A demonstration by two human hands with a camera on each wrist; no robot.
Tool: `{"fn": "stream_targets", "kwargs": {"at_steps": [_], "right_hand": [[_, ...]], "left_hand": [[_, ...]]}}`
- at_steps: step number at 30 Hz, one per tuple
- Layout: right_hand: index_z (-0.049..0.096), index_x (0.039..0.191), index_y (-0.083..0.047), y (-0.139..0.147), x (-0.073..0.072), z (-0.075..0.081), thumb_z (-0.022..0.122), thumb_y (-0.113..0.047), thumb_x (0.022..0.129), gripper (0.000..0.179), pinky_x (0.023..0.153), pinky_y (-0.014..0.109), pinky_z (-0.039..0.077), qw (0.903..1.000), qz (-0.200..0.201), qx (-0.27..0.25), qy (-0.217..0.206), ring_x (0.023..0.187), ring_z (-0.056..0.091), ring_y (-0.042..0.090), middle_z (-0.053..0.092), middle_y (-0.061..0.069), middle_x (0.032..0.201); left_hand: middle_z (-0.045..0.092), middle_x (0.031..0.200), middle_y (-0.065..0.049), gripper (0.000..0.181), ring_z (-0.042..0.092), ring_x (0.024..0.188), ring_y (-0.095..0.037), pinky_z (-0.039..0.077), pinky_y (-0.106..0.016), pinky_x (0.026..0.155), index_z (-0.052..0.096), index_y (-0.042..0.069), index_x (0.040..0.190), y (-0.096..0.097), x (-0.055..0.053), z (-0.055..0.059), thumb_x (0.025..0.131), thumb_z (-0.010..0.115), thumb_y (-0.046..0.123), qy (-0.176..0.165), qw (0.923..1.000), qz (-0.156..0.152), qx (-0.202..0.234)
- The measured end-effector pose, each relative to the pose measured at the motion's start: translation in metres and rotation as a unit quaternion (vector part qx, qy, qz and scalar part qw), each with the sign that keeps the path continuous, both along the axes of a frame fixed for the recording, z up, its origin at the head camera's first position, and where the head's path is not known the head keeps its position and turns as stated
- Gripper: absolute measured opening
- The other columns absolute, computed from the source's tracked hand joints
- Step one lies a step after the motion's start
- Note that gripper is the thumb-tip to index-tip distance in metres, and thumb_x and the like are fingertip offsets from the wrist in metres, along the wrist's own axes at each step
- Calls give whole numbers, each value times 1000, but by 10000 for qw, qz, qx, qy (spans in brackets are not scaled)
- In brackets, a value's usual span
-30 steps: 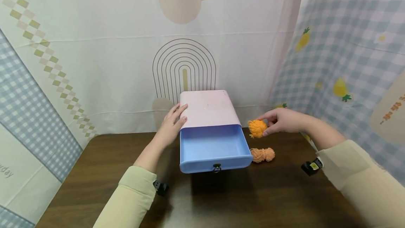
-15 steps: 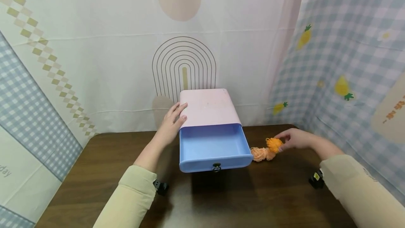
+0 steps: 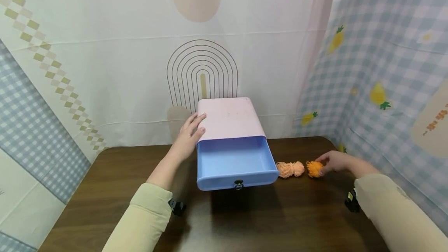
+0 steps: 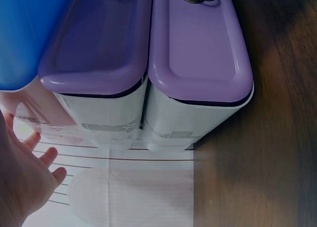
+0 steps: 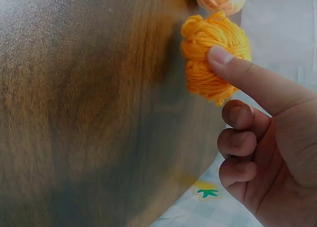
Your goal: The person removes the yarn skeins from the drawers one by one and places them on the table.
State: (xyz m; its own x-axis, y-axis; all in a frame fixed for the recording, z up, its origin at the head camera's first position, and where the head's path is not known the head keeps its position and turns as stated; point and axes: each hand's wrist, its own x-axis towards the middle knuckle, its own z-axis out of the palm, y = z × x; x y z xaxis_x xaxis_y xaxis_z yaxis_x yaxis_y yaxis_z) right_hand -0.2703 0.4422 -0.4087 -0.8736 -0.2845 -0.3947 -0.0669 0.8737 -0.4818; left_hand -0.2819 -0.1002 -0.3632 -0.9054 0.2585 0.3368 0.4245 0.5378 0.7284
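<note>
In the head view a pink drawer box (image 3: 229,118) stands at the middle of the table, its blue drawer (image 3: 217,183) pulled out toward me with nothing in it. My left hand (image 3: 185,140) rests on the box's upper left edge, fingers extended. On the right, my right hand (image 3: 336,161) pinches a bright orange yarn bundle (image 3: 314,169) low at the tabletop. The right wrist view shows the thumb lying across that yarn (image 5: 215,64), the other fingers curled beneath. Just left of it lies a peach yarn bundle (image 3: 291,169), partly behind the drawer's front corner.
Below the blue drawer are two purple drawers (image 4: 203,44), pushed in, with ring pulls. The dark wooden table (image 3: 266,221) ends at a patterned cloth backdrop (image 3: 122,81). A checked cloth (image 3: 378,57) hangs along the right side.
My right hand has carried the orange yarn down and to the right, past the peach bundle to the tabletop beside it. The left hand has stayed on the box.
</note>
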Motion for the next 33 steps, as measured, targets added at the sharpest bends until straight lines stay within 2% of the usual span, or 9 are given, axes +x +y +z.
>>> {"fn": "stream_targets", "kwargs": {"at_steps": [4,9,14,18,21,31,33], "right_hand": [[59,129,9,-1,-1,-4,82,-21,82,60,61,35,48,9999,-78,41,-83,68,51,15,61,25,120],[58,130,9,-3,-2,-6,80,-18,83,59,58,34,45,9997,-88,-13,-223,60,44,14,62,22,116],[57,133,6,-3,0,-6,80,-17,83,60,57,33,43,9987,-271,-165,-406,58,42,14,63,18,115],[56,136,4,-1,0,-6,79,-18,85,60,53,30,42,9984,-284,-267,-417,51,38,12,63,7,84],[53,139,3,0,0,-6,77,-18,86,62,49,28,40,9983,-257,-360,-382,47,36,9,59,2,69],[46,143,6,0,10,3,73,-20,90,65,54,30,43,9963,-134,-853,-31,62,51,16,71,10,88],[47,143,6,0,12,4,72,-21,91,64,53,31,43,9958,-116,-902,81,62,51,18,70,12,85]], "left_hand": [[17,164,-4,54,12,148,-41,15,-72,108,39,33,153,0,-1,-1,102,41,52,29,10000,-20,16],[17,164,-6,54,12,148,-41,15,-72,108,39,32,153,1,-1,-2,102,41,51,11,10000,-76,55],[15,165,-6,55,10,148,-41,13,-72,109,38,30,154,1,0,0,102,41,50,-63,9998,-163,96],[14,165,-6,54,10,148,-41,13,-71,109,37,30,154,0,0,0,103,41,48,-82,9997,-184,125],[14,165,-7,54,9,148,-41,13,-72,109,37,30,154,-1,0,0,103,41,47,-87,9997,-180,135],[13,165,-5,54,8,149,-40,14,-72,109,36,34,154,-1,-1,1,103,39,52,-120,9998,-160,89],[13,165,-4,54,8,149,-40,14,-71,109,36,34,154,-1,-1,1,103,39,52,-127,9998,-149,78]]}}
